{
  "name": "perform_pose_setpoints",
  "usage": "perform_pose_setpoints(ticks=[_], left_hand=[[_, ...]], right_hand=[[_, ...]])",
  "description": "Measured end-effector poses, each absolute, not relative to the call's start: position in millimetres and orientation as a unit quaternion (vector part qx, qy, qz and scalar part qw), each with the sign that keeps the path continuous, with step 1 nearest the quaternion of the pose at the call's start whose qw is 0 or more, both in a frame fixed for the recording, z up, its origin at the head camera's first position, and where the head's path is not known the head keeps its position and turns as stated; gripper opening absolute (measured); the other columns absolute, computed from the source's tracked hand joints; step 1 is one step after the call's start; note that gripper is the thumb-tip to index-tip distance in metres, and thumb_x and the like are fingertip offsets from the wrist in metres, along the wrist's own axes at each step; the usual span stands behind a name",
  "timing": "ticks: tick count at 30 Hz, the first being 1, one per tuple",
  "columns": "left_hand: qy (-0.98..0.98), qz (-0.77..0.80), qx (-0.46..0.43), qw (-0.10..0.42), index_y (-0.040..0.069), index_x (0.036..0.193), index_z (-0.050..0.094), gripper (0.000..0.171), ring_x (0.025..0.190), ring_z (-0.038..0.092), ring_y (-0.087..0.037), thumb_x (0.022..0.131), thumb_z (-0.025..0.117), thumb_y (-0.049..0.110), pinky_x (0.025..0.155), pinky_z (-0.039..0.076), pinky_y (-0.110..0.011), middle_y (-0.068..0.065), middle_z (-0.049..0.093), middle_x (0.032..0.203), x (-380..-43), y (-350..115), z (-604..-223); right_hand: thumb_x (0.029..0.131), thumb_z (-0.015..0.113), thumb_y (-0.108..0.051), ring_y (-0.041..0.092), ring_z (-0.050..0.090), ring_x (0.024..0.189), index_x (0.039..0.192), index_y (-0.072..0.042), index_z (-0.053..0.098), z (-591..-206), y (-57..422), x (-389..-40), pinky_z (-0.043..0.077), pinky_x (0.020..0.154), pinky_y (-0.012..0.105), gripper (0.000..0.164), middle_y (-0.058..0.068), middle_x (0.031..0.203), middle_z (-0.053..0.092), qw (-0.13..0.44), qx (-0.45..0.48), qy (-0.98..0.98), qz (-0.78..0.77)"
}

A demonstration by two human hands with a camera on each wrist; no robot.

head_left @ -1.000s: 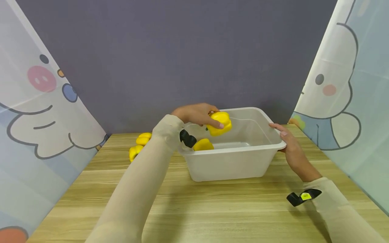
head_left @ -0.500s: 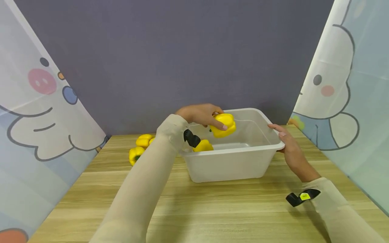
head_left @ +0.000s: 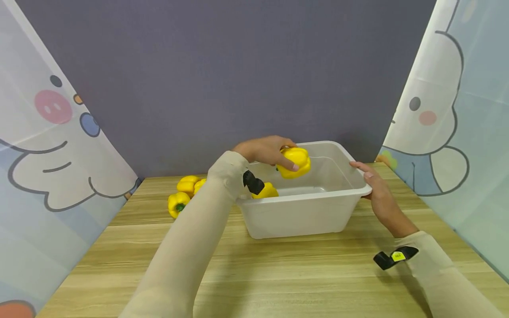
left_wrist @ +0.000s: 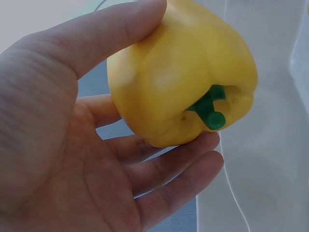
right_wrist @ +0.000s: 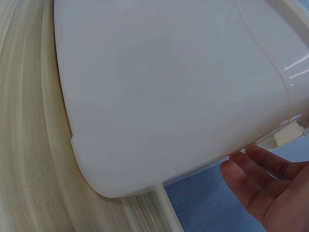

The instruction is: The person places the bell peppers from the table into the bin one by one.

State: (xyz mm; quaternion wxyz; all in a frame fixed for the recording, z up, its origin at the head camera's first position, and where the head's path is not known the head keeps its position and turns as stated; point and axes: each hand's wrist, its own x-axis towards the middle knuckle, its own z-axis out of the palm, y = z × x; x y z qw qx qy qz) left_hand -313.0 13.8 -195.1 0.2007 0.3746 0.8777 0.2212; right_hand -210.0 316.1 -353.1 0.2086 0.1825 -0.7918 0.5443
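left hand (head_left: 265, 149) holds a yellow bell pepper (head_left: 298, 161) over a white plastic bin (head_left: 302, 216)

the hands are apart. the left one clasps the pepper between its thumb and the fingers opposite; in the left wrist view the green stem (left_wrist: 210, 108) shows. the right hand (head_left: 379, 194) grips the bin's rim at its right end, fingertips underneath. the held pepper is at the bin's opening; whether it dips below the rim, i cannot tell. a second bell pepper (head_left: 270, 191) lies inside near the left end, partly hidden by the left wrist camera (head_left: 253, 182). the bin stands on the wood-grain surface (head_left: 318, 274). left of it, at least three other bell peppers (head_left: 188, 185) lie close together, partly behind the left sleeve (head_left: 191, 247). a dark gray backdrop (head_left: 238, 79) stands behind.
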Motion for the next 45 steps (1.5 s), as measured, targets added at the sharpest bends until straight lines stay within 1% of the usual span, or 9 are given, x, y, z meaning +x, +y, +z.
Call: perform_pose_setpoints(ticks=[7, 13, 16, 21, 23, 27, 33, 38, 45], left_hand=[[0.879, 0.215, 0.375, 0.202, 0.016, 0.148, 0.048, 0.07, 0.108, 0.057, -0.016, 0.088, 0.076, 0.04, 0.092, 0.051, -0.033, 0.003, 0.056, 0.125, -314, 14, -197], [0.88, 0.208, 0.375, 0.204, 0.016, 0.148, 0.047, 0.07, 0.109, 0.057, -0.016, 0.089, 0.075, 0.042, 0.089, 0.051, -0.029, 0.004, 0.055, 0.128, -314, 15, -197], [0.881, 0.206, 0.375, 0.204, 0.017, 0.148, 0.048, 0.069, 0.109, 0.057, -0.016, 0.089, 0.075, 0.042, 0.089, 0.052, -0.03, 0.003, 0.055, 0.129, -314, 16, -198], [0.879, 0.225, 0.371, 0.199, 0.017, 0.148, 0.047, 0.066, 0.113, 0.058, -0.016, 0.092, 0.073, 0.04, 0.091, 0.052, -0.031, -0.002, 0.053, 0.14, -315, 17, -198], [0.876, 0.242, 0.369, 0.197, 0.018, 0.148, 0.048, 0.063, 0.113, 0.059, -0.016, 0.093, 0.071, 0.039, 0.092, 0.052, -0.033, -0.004, 0.054, 0.141, -313, 17, -197], [0.872, 0.25, 0.371, 0.201, 0.019, 0.146, 0.05, 0.057, 0.11, 0.061, -0.019, 0.096, 0.068, 0.04, 0.093, 0.052, -0.036, -0.003, 0.058, 0.137, -311, 17, -195], [0.873, 0.231, 0.373, 0.214, 0.017, 0.147, 0.048, 0.056, 0.11, 0.062, -0.019, 0.098, 0.064, 0.041, 0.092, 0.052, -0.034, -0.004, 0.058, 0.138, -312, 11, -193], [0.876, 0.234, 0.37, 0.202, 0.017, 0.145, 0.05, 0.052, 0.11, 0.061, -0.016, 0.1, 0.062, 0.04, 0.093, 0.051, -0.034, -0.002, 0.06, 0.135, -312, 1, -193], [0.88, 0.24, 0.369, 0.179, 0.017, 0.145, 0.051, 0.051, 0.109, 0.062, -0.016, 0.101, 0.06, 0.04, 0.092, 0.051, -0.035, 0.0, 0.063, 0.13, -312, -17, -192]], right_hand=[[0.112, 0.021, -0.032, 0.015, 0.055, 0.101, 0.152, -0.01, 0.04, -354, 316, -211, 0.052, 0.072, 0.024, 0.049, 0.004, 0.129, 0.049, 0.209, 0.186, -0.787, 0.549], [0.112, 0.02, -0.032, 0.014, 0.053, 0.102, 0.152, -0.009, 0.039, -354, 315, -211, 0.052, 0.072, 0.023, 0.05, 0.005, 0.131, 0.047, 0.211, 0.182, -0.789, 0.547], [0.112, 0.02, -0.032, 0.014, 0.053, 0.103, 0.152, -0.009, 0.039, -354, 315, -211, 0.052, 0.073, 0.023, 0.05, 0.005, 0.132, 0.047, 0.212, 0.181, -0.792, 0.543], [0.111, 0.02, -0.033, 0.014, 0.053, 0.103, 0.152, -0.009, 0.039, -354, 315, -211, 0.052, 0.072, 0.023, 0.05, 0.005, 0.132, 0.047, 0.213, 0.179, -0.792, 0.544], [0.111, 0.02, -0.033, 0.014, 0.054, 0.102, 0.152, -0.009, 0.039, -354, 315, -211, 0.052, 0.072, 0.024, 0.05, 0.005, 0.131, 0.047, 0.214, 0.179, -0.792, 0.543], [0.111, 0.02, -0.033, 0.014, 0.054, 0.102, 0.152, -0.009, 0.039, -353, 315, -211, 0.052, 0.072, 0.024, 0.05, 0.005, 0.131, 0.048, 0.213, 0.181, -0.791, 0.544], [0.112, 0.02, -0.032, 0.015, 0.054, 0.104, 0.152, -0.009, 0.039, -353, 316, -211, 0.052, 0.072, 0.023, 0.05, 0.005, 0.133, 0.048, 0.21, 0.186, -0.791, 0.544], [0.112, 0.019, -0.032, 0.015, 0.053, 0.104, 0.152, -0.009, 0.039, -355, 317, -211, 0.052, 0.072, 0.023, 0.05, 0.004, 0.132, 0.048, 0.213, 0.185, -0.794, 0.539], [0.111, 0.022, -0.031, 0.016, 0.055, 0.099, 0.15, -0.01, 0.042, -356, 318, -213, 0.052, 0.07, 0.024, 0.048, 0.004, 0.125, 0.051, 0.211, 0.194, -0.777, 0.56]])
